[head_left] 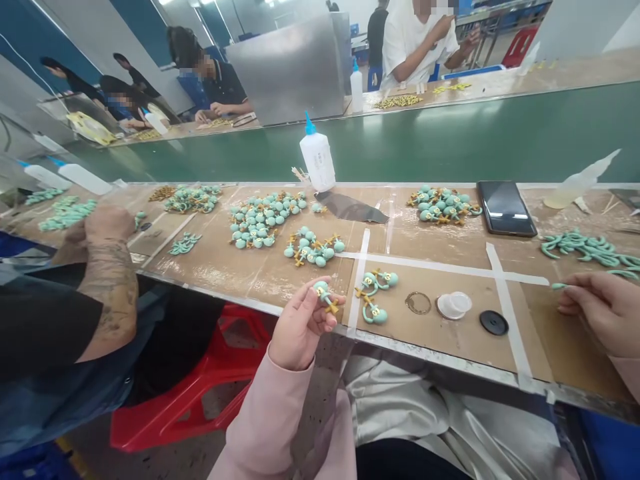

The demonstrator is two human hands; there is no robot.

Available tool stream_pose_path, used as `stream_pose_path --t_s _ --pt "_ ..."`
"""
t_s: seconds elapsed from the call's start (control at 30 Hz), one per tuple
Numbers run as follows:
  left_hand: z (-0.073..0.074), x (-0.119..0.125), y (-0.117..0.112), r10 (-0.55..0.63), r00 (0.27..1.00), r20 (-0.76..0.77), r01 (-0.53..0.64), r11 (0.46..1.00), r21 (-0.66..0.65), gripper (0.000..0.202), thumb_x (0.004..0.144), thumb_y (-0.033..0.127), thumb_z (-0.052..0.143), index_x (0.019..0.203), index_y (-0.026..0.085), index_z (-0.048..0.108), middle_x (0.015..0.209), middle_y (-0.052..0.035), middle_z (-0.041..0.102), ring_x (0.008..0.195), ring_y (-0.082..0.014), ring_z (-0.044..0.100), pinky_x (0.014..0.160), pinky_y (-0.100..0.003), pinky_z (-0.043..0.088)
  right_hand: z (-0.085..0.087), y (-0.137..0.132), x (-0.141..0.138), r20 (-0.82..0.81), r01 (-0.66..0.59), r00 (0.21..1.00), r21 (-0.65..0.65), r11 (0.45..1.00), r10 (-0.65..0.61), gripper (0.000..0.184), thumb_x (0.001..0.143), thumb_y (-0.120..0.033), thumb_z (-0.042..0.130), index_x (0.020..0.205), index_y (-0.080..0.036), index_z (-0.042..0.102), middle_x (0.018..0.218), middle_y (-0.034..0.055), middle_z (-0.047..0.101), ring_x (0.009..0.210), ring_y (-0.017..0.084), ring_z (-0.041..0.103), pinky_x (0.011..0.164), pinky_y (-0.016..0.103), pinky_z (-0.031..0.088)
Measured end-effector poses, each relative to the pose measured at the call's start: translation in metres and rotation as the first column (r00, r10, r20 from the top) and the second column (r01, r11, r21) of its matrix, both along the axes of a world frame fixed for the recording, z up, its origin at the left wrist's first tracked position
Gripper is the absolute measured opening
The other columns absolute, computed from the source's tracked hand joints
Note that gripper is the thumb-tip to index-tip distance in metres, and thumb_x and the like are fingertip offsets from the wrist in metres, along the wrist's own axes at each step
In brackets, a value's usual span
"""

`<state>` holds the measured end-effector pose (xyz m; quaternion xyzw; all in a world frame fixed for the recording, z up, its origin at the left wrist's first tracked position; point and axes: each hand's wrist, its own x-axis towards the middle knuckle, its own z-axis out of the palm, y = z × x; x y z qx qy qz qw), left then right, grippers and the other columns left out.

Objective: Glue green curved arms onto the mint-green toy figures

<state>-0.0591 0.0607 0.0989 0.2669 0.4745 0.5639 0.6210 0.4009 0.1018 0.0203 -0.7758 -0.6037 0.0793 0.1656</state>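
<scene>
Teal figure [323, 293], one, in left hand [299, 328]

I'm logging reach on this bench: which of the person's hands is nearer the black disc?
Right. The right hand, pinching a teal piece, sits just right of the black disc; the left hand is well off to its left, holding a teal figure.

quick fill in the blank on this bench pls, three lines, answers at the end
1. The left hand holds one teal figure; ____ loose figures lie on the cardboard just right of it.
2. The upright white bottle has a ____ nozzle.
3. Beyond the right hand, which pinches a thin teal strip, a black rectangular ____ lies screen up.
Missing: two; blue; phone
</scene>
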Motion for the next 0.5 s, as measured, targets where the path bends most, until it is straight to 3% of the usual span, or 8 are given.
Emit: stream_pose_path --t_s 0.13,0.2,0.33,0.5 --pt "0.0 0.0 -0.003 -0.052 0.999 0.008 0.052 0.999 0.01 0.042 0.076 0.039 0.075 0.107 0.015 0.061 0.08 -0.0099 0.077 0.047 -0.0075 0.062 0.045 -0.014 0.047 0.01 0.003 -0.003 0.156 -0.135 0.979 0.004 0.991 0.132 0.014 0.082 -0.039 0.04 0.083 -0.028 0.049 0.09 0.0113 0.066 0.083 0.027 0.061 0.065 0.037 0.043" --pt "0.001 0.001 -0.004 -0.064 0.998 -0.008 0.064 0.998 0.013 0.042 0.076 0.038 0.075 0.107 0.015 0.06 0.081 -0.0097 0.077 0.047 -0.0078 0.062 0.045 -0.015 0.048 0.013 0.003 -0.008 0.149 -0.148 0.978 -0.011 0.989 0.148 0.013 0.081 -0.039 0.041 0.083 -0.028 0.047 0.09 0.013 0.064 0.082 0.027 0.06 0.065 0.036 0.042" --pt "0.001 0.002 -0.006 -0.076 0.995 -0.058 0.077 0.997 0.02 0.043 0.076 0.041 0.074 0.108 0.015 0.059 0.081 -0.0089 0.077 0.047 -0.0086 0.064 0.046 -0.015 0.049 0.015 0.002 -0.015 0.035 -0.012 0.999 -0.021 1.0 0.013 0.022 0.074 -0.045 0.047 0.089 -0.03 0.051 0.087 0.0116 0.067 0.076 0.028 0.061 0.066 0.037 0.043" --pt "-0.001 0.004 -0.01 -0.052 0.969 -0.243 0.075 0.993 0.088 0.041 0.08 0.04 0.07 0.111 0.016 0.057 0.081 -0.0073 0.077 0.051 -0.0114 0.067 0.048 -0.018 0.052 0.022 -0.004 -0.032 -0.139 0.104 0.985 0.024 0.994 -0.1 0.021 0.068 -0.044 0.054 0.086 -0.033 0.057 0.074 0.0049 0.071 0.074 0.025 0.065 0.069 0.037 0.045"
